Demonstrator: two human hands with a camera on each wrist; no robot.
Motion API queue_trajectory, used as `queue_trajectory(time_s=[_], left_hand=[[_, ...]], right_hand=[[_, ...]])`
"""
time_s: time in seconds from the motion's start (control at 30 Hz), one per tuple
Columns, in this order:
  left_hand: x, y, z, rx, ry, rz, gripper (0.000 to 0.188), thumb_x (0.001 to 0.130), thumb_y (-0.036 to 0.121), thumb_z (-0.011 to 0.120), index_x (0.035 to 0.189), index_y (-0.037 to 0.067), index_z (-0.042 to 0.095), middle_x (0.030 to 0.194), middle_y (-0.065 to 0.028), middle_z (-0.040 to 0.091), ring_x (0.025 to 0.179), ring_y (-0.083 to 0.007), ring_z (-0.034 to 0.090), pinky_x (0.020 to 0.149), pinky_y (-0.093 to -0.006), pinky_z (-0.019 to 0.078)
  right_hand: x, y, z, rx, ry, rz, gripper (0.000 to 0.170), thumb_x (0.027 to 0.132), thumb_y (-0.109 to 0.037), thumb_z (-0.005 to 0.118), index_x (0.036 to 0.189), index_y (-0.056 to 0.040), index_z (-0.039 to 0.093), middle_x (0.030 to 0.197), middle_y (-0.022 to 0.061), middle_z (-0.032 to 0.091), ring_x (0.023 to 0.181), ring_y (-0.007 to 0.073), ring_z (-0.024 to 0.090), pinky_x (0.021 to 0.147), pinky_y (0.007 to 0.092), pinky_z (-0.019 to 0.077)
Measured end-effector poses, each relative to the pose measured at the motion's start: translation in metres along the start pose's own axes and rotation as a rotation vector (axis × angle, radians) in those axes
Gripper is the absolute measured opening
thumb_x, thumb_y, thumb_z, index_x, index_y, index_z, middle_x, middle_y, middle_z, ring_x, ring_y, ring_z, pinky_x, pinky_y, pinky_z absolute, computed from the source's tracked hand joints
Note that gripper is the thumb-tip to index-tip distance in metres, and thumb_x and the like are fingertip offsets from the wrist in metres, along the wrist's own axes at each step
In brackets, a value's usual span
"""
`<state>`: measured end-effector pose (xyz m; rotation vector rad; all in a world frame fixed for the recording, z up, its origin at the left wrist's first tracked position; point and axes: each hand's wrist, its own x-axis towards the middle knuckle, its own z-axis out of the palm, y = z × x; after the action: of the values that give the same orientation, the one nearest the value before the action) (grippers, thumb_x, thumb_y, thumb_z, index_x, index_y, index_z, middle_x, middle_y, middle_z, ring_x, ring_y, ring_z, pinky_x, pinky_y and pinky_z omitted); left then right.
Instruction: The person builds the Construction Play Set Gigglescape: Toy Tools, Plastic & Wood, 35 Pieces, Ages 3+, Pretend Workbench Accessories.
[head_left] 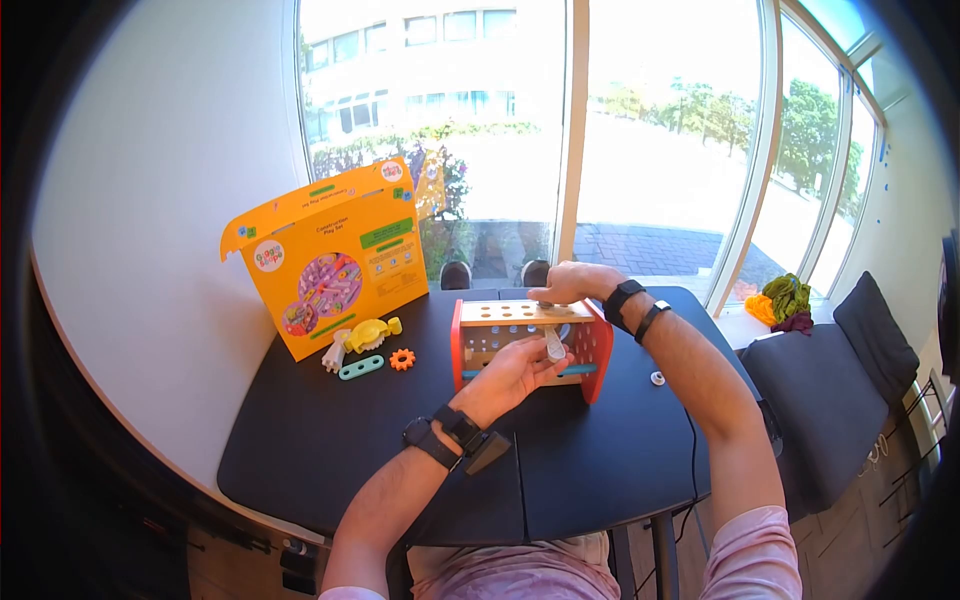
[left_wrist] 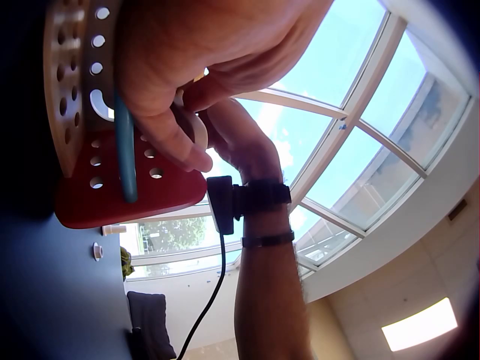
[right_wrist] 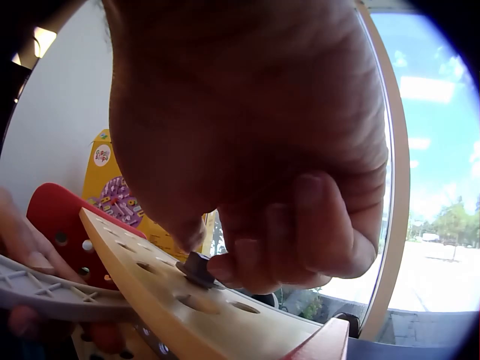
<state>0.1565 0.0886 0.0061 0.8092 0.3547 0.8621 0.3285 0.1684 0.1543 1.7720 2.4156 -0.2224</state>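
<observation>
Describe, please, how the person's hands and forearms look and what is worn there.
The left hand and right hand are ungloved. Black straps circle the left wrist, two black bands the right one. The right wrist also bears a black box with a thin black cable. The sleeves are pale pink.

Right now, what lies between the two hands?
In the right wrist view: the wooden board, the grey knob the right hand pinches, and the pale strip the left hand holds.
</observation>
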Motion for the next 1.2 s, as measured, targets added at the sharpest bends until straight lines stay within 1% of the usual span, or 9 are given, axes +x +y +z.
queue_trajectory(time_s=[0.03,0.13,0.23,0.33,0.43,0.63,0.73,1.03,1.2], left_hand=[[0.0,0.001,0.001,0.002,0.003,-0.002,0.035,0.121,0.017,0.049,0.143,-0.009,0.054,0.132,-0.0199,0.069,0.122,-0.0285,0.074,0.104,-0.033,0.0667],[-0.002,0.001,0.002,0.002,0.008,-0.006,0.035,0.121,0.018,0.049,0.143,-0.009,0.054,0.132,-0.0197,0.069,0.122,-0.0283,0.074,0.104,-0.0333,0.0667],[-0.001,0.001,0.002,0.001,0.002,-0.005,0.035,0.121,0.018,0.049,0.143,-0.009,0.054,0.132,-0.0193,0.069,0.121,-0.028,0.074,0.104,-0.0331,0.0668],[-0.001,0.001,0.002,0.006,0.002,-0.001,0.035,0.121,0.018,0.049,0.143,-0.009,0.055,0.132,-0.0188,0.069,0.121,-0.0277,0.074,0.104,-0.0326,0.0669],[-0.002,0.001,0.003,0.002,0.006,-0.005,0.034,0.121,0.018,0.05,0.142,-0.009,0.055,0.132,-0.0183,0.069,0.121,-0.0274,0.074,0.103,-0.0322,0.0669],[-0.002,0.001,0.001,0.002,-0.002,-0.001,0.034,0.121,0.017,0.05,0.142,-0.009,0.055,0.132,-0.018,0.07,0.121,-0.0273,0.075,0.104,-0.032,0.0669],[0.0,0.0,-0.001,-0.003,-0.011,-0.004,0.034,0.121,0.017,0.051,0.142,-0.009,0.055,0.132,-0.0181,0.07,0.121,-0.0274,0.075,0.104,-0.0319,0.0668],[-0.003,0.001,0.004,-0.004,0.005,-0.003,0.033,0.121,0.017,0.051,0.141,-0.008,0.056,0.132,-0.0183,0.07,0.121,-0.0278,0.075,0.104,-0.0323,0.0668],[-0.002,0.001,0.003,-0.01,0.002,-0.005,0.033,0.121,0.017,0.051,0.141,-0.009,0.056,0.131,-0.0184,0.07,0.121,-0.0278,0.075,0.104,-0.0327,0.0668]], right_hand=[[-0.001,0.0,0.001,-0.009,0.033,0.005,0.065,0.104,-0.055,0.056,0.129,0.0007,0.078,0.132,0.0241,0.078,0.123,0.0397,0.075,0.1,0.0499,0.0588],[0.006,0.007,0.003,0.098,-0.072,-0.033,0.07,0.105,-0.059,0.055,0.131,0.0021,0.076,0.134,0.0251,0.077,0.124,0.0398,0.075,0.102,0.0497,0.058],[0.005,0.007,0.006,-0.006,0.006,-0.045,0.073,0.105,-0.061,0.053,0.13,0.0033,0.076,0.133,0.0251,0.077,0.123,0.0398,0.075,0.101,0.0504,0.0585],[0.004,0.006,0.003,0.066,0.017,-0.014,0.073,0.105,-0.062,0.053,0.132,0.0029,0.075,0.133,0.0252,0.077,0.123,0.0397,0.075,0.101,0.0507,0.0584],[-0.001,0.002,-0.003,0.065,-0.084,0.007,0.073,0.105,-0.061,0.053,0.136,0.0024,0.074,0.134,0.0252,0.077,0.123,0.0396,0.075,0.102,0.0506,0.0579],[0.001,0.006,0.005,0.053,0.025,-0.052,0.069,0.106,-0.056,0.052,0.134,0.0036,0.075,0.134,0.0255,0.077,0.122,0.0396,0.075,0.102,0.0511,0.0583],[0.006,0.004,0.004,-0.011,-0.036,-0.048,0.067,0.106,-0.055,0.053,0.131,0.0027,0.077,0.133,0.0246,0.078,0.122,0.0396,0.075,0.099,0.0513,0.0591],[0.01,0.008,0.008,0.017,-0.016,-0.033,0.066,0.103,-0.055,0.057,0.123,0.0036,0.079,0.12,0.0228,0.081,0.109,0.0393,0.078,0.092,0.0491,0.06],[0.014,0.012,0.009,0.062,-0.052,-0.041,0.062,0.102,-0.052,0.057,0.12,0.0027,0.08,0.112,0.0216,0.081,0.097,0.0386,0.079,0.08,0.0503,0.061]])
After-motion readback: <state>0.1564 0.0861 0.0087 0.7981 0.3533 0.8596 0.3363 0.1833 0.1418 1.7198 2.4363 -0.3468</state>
